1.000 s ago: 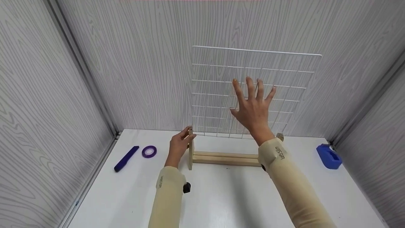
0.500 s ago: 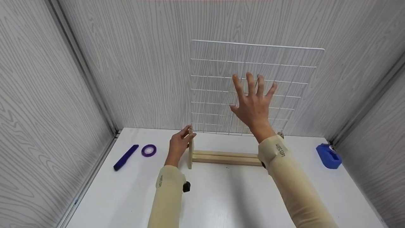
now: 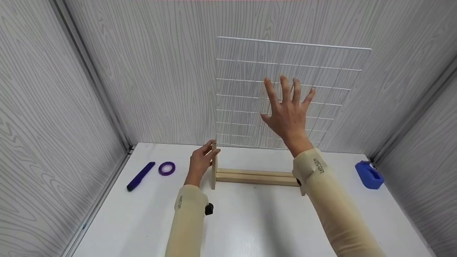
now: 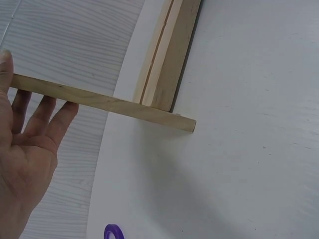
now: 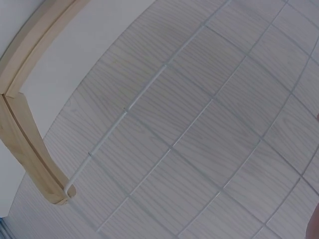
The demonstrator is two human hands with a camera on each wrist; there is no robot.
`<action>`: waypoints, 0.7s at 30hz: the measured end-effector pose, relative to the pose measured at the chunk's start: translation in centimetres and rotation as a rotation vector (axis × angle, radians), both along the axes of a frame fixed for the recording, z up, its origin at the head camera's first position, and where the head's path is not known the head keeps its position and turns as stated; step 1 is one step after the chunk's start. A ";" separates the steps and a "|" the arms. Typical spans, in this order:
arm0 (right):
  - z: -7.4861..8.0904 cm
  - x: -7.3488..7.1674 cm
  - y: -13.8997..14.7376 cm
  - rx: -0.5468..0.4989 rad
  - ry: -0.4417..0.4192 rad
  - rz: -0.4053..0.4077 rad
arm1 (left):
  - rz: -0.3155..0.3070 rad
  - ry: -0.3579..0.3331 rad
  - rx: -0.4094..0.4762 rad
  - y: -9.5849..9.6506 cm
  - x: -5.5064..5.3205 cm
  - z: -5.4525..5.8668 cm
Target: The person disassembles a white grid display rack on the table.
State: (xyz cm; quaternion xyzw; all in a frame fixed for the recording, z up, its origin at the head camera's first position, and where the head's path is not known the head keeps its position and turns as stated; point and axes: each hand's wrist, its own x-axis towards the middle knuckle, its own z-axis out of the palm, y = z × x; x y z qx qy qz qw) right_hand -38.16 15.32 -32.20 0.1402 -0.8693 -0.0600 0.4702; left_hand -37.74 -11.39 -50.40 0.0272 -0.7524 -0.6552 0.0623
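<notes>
My left hand (image 3: 200,162) pinches the upper end of an upright wooden side board (image 3: 214,171) between thumb and fingers; the left wrist view shows this board (image 4: 104,101) lengthwise. A grooved wooden crossbar (image 3: 257,177) joins it to a second side board (image 5: 30,144) on the right, mostly behind my sleeve in the head view. A white wire grid panel (image 3: 294,43) stands above the frame. Its lower corner meets the second board's top end in the right wrist view. Against the grid's middle, my right hand (image 3: 290,114) is spread with fingers apart, fingertips at the wires.
A dark purple, long flat tool (image 3: 141,176) and a purple tape roll (image 3: 166,173) lie left of the frame on the white table (image 3: 228,221). At the right edge sits a blue tape dispenser (image 3: 369,175). Wood-patterned walls (image 3: 160,71) surround the table.
The grid panel's top edge has risen in the head view, and my right hand has moved slightly up with it. My left hand keeps its hold on the side board.
</notes>
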 end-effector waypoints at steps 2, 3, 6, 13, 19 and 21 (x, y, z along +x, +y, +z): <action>0.0 0.1 0.0 -0.002 -0.004 0.000 | -0.001 -0.005 -0.001 -0.1 0.0 -0.1; 0.0 0.1 -0.1 -0.002 -0.005 -0.001 | -0.001 -0.006 -0.002 -0.1 0.0 -0.1; 0.0 0.2 0.0 0.001 -0.002 -0.007 | -0.006 -0.013 -0.001 -0.2 0.0 -0.3; 0.5 0.4 0.2 0.011 0.016 -0.015 | -0.004 -0.009 -0.019 0.0 -0.1 -0.4; 0.6 0.5 0.3 0.020 0.031 -0.027 | 0.000 -0.012 -0.018 0.0 -0.2 -0.5; 0.6 0.5 0.3 0.021 0.039 -0.026 | 0.000 -0.010 -0.018 0.0 -0.3 -0.5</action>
